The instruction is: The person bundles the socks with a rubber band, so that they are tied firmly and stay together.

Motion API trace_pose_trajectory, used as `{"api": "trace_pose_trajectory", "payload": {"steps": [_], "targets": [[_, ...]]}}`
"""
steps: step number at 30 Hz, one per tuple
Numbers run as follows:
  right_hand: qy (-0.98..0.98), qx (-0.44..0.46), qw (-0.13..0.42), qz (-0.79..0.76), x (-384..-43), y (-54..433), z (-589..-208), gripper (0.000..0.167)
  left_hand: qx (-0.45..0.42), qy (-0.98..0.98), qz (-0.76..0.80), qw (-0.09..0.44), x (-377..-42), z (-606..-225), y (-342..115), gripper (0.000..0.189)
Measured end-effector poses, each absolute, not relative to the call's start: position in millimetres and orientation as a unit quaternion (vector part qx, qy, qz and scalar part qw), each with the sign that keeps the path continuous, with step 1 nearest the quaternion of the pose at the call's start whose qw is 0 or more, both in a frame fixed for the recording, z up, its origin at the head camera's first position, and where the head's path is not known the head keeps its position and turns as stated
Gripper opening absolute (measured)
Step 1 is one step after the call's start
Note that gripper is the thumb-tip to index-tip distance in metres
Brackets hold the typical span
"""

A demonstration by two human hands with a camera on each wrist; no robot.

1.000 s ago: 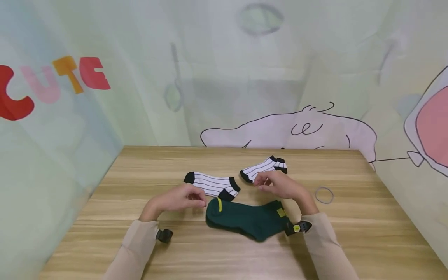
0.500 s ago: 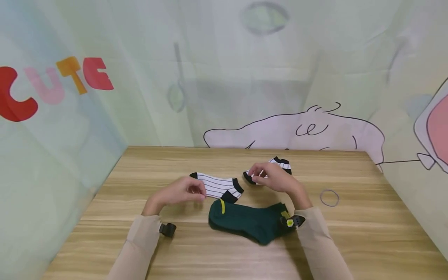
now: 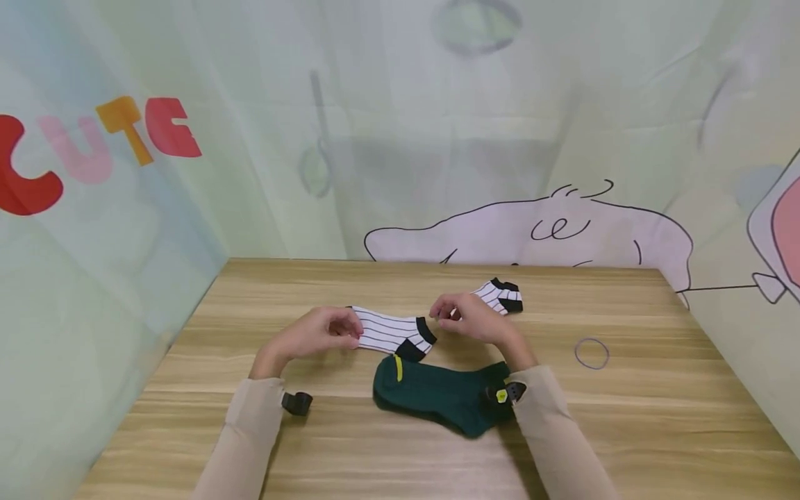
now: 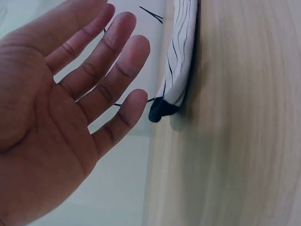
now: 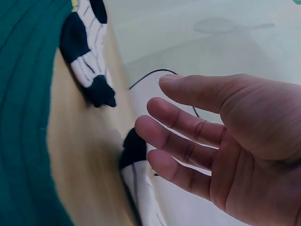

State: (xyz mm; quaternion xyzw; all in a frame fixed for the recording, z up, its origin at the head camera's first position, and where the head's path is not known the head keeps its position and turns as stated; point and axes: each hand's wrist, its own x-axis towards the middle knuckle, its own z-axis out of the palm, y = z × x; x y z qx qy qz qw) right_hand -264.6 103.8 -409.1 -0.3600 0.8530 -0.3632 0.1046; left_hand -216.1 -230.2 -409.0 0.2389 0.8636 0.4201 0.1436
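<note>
My left hand (image 3: pixel 315 333) hovers at the toe end of a white ankle sock (image 3: pixel 387 330) with black stripes, covering its black toe in the head view. Its fingers are relaxed and spread in the left wrist view, with the sock (image 4: pixel 181 52) beyond them. My right hand (image 3: pixel 471 316) is over the near part of a second striped sock (image 3: pixel 490 295), its fingers loosely bent and holding nothing. In the right wrist view that sock's black toe (image 5: pixel 135 148) shows just past the fingertips. A dark green sock pair (image 3: pixel 437 392) with yellow marks lies in front, partly under my right wrist.
A thin round hair-tie-like loop (image 3: pixel 591 353) lies on the right of the wooden table (image 3: pixel 656 417). A printed curtain (image 3: pixel 400 139) stands along the table's back edge and both sides.
My left hand has moved forward, from beside the green socks to the striped sock's toe. The right hand has shifted forward and left over the second striped sock. The socks stay in place.
</note>
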Motion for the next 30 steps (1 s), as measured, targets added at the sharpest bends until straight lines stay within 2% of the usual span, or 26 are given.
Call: {"api": "trace_pose_trajectory", "payload": {"steps": [10, 21, 30], "targets": [[0.866, -0.34, 0.117, -0.348, -261.9, 93.6, -415.4, 0.015, 0.217, 0.875, 0.415, 0.121, -217.8, -414.7, -240.4, 0.034], [0.878, -0.345, 0.106, -0.314, -261.1, 81.6, -423.5, 0.02, 0.203, 0.889, 0.401, 0.09, -220.6, -418.7, -249.8, 0.032], [0.884, -0.335, 0.118, -0.306, -260.0, 77.5, -430.3, 0.024, 0.177, 0.902, 0.386, 0.081, -221.4, -423.3, -250.2, 0.035]]}}
